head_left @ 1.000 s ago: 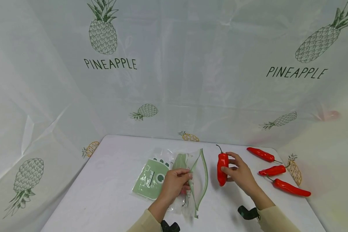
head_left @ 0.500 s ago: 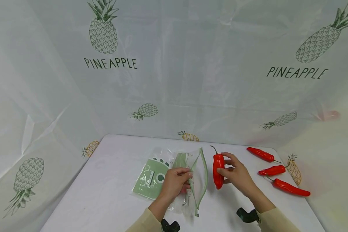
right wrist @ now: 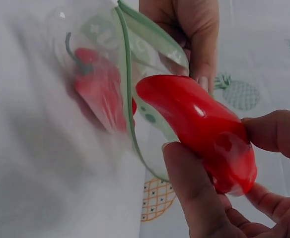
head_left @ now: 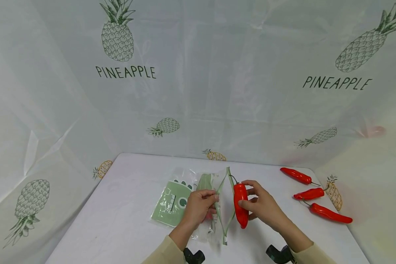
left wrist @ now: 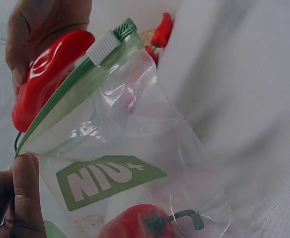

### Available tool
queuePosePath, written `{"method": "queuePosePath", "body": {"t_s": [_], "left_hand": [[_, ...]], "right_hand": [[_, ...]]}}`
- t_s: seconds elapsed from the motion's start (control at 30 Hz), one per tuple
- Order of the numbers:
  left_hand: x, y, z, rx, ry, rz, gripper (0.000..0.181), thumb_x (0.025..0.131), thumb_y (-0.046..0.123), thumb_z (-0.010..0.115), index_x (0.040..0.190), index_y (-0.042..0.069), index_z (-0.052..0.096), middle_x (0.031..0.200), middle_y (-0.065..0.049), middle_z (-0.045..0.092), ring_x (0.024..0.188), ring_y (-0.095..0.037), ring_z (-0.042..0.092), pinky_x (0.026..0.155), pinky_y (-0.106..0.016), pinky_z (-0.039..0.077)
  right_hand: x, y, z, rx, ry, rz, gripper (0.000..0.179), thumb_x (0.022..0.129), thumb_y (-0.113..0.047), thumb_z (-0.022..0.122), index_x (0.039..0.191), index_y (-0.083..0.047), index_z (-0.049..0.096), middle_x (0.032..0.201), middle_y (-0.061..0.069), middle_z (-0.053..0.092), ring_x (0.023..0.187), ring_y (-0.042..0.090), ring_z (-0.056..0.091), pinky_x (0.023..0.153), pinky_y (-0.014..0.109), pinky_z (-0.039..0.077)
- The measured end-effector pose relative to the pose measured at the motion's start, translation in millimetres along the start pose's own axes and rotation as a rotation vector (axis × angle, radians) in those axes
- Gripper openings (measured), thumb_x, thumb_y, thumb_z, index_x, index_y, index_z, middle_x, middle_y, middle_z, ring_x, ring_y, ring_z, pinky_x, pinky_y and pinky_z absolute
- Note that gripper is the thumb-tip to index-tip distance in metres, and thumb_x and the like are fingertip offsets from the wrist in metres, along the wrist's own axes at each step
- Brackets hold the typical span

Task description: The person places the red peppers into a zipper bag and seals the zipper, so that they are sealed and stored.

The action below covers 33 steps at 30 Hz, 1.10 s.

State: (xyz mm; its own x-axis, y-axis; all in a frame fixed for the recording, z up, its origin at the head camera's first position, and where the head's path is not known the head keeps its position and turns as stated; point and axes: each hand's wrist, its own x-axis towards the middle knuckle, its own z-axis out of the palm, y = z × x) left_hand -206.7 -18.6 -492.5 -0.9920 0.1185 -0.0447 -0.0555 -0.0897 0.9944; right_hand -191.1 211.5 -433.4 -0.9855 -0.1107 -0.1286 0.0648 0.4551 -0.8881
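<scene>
My left hand [head_left: 198, 207] pinches the green-edged mouth of a clear slider bag [left wrist: 180, 144] marked "NIU+". The mouth gapes, and a white slider [left wrist: 104, 47] sits near one end of its edge. Inside the bag lies a red pepper [left wrist: 130, 223] with a green stem. My right hand [head_left: 264, 203] holds another red pepper [head_left: 240, 205] between thumb and fingers, right at the bag's opening. In the right wrist view, one end of this pepper [right wrist: 199, 119] overlaps the mouth; I cannot tell whether it has passed inside.
Three more red peppers lie at the right side of the white table [head_left: 118, 220]: one at the back [head_left: 296, 175], one in the middle [head_left: 309, 194], one in front [head_left: 330, 213]. A clear packet with a green cartoon face [head_left: 168, 212] lies left of the bag.
My right hand has carried its pepper leftward and slightly toward me, up to the bag's mouth. The left hand stays in place on the bag's edge.
</scene>
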Motion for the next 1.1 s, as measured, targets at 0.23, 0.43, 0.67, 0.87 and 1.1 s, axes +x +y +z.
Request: {"method": "queuePosePath", "body": {"t_s": [0.23,0.43,0.67,0.87,1.1], "left_hand": [[0.5,0.9,2.5,0.000,0.005,-0.007,0.023,0.094,0.009,0.078,0.115,-0.002,0.078,0.090,-0.009,0.076,0.063,-0.009,0.067,0.061,-0.029,0.065],[-1.1,-0.8,3.7,0.011,-0.008,-0.015,0.024,0.095,0.012,0.079,0.116,0.000,0.078,0.091,-0.009,0.076,0.065,-0.009,0.067,0.061,-0.029,0.065],[-0.8,-1.8,3.5,0.046,-0.020,-0.012,0.024,0.096,0.015,0.078,0.116,0.002,0.079,0.091,-0.007,0.076,0.065,-0.010,0.068,0.063,-0.028,0.065],[-0.6,-3.2,4.1,0.041,-0.030,-0.021,0.022,0.095,0.015,0.078,0.114,0.003,0.080,0.089,-0.005,0.075,0.063,-0.011,0.069,0.061,-0.027,0.065],[-0.7,-3.8,5.5,0.035,-0.032,-0.017,0.024,0.096,0.014,0.078,0.116,0.000,0.079,0.089,-0.008,0.074,0.065,-0.011,0.069,0.062,-0.028,0.065]], "right_hand": [[-2.0,-2.0,9.0,-0.043,-0.011,0.012,0.075,0.083,-0.014,0.087,0.148,-0.011,0.050,0.122,0.019,0.063,0.086,0.027,0.068,0.054,0.042,0.065],[2.5,-2.1,15.1,-0.051,-0.002,0.024,0.072,0.084,-0.014,0.085,0.147,-0.009,0.051,0.120,0.019,0.064,0.084,0.026,0.069,0.053,0.042,0.064],[8.5,-6.7,22.7,-0.053,0.026,0.031,0.069,0.085,-0.013,0.084,0.146,-0.008,0.052,0.120,0.021,0.064,0.084,0.027,0.070,0.053,0.042,0.065],[17.3,-4.0,29.1,-0.029,0.049,0.017,0.071,0.086,-0.013,0.084,0.148,-0.007,0.050,0.124,0.022,0.064,0.087,0.027,0.071,0.054,0.042,0.065],[21.9,2.5,39.8,-0.036,0.083,-0.013,0.070,0.090,-0.013,0.081,0.151,-0.007,0.048,0.126,0.024,0.064,0.087,0.025,0.071,0.055,0.040,0.065]]}}
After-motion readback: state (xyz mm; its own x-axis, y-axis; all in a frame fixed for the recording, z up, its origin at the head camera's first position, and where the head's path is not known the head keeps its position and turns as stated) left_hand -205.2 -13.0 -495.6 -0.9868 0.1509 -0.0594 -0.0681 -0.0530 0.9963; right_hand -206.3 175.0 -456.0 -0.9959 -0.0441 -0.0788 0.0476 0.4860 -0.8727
